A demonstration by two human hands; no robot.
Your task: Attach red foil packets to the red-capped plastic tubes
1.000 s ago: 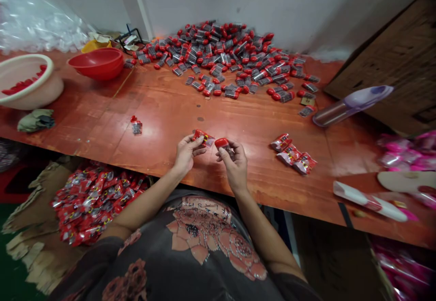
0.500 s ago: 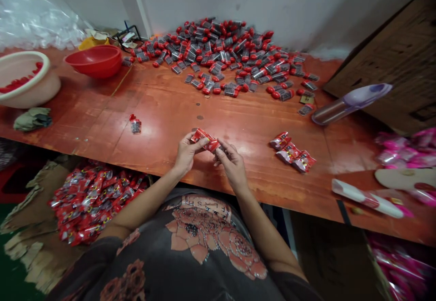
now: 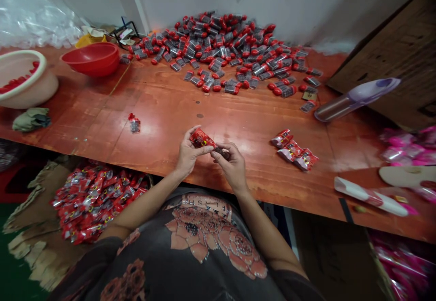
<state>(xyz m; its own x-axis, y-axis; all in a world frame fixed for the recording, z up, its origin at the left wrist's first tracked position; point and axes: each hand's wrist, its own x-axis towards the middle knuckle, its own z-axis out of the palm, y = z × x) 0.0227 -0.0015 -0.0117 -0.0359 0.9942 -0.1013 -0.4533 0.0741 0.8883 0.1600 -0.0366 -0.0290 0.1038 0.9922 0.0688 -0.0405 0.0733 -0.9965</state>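
My left hand [image 3: 187, 155] pinches a small red printed pouch [image 3: 200, 138] just above the near edge of the reddish wooden table [image 3: 170, 110]. My right hand [image 3: 232, 164] is closed on a small red-capped container whose dark end [image 3: 223, 152] shows at the pouch's mouth, the rest inside the pouch. A large heap of red-capped containers [image 3: 225, 51] lies at the far middle of the table. One lone container [image 3: 134, 123] lies left of my hands. Three filled red pouches [image 3: 294, 148] lie to the right.
A red bowl [image 3: 91, 58] and a cream basin [image 3: 23, 79] with red caps stand at the far left, a grey cloth [image 3: 31, 118] near them. A cardboard box of filled red pouches [image 3: 95, 198] sits below the table. A purple-capped bottle [image 3: 354, 98] lies right; pink packets [image 3: 408, 146] beyond.
The red-capped container in my right hand has gone from beside the pouch into its mouth. Both hands stayed near the table's front edge, and the pouch tilted up.
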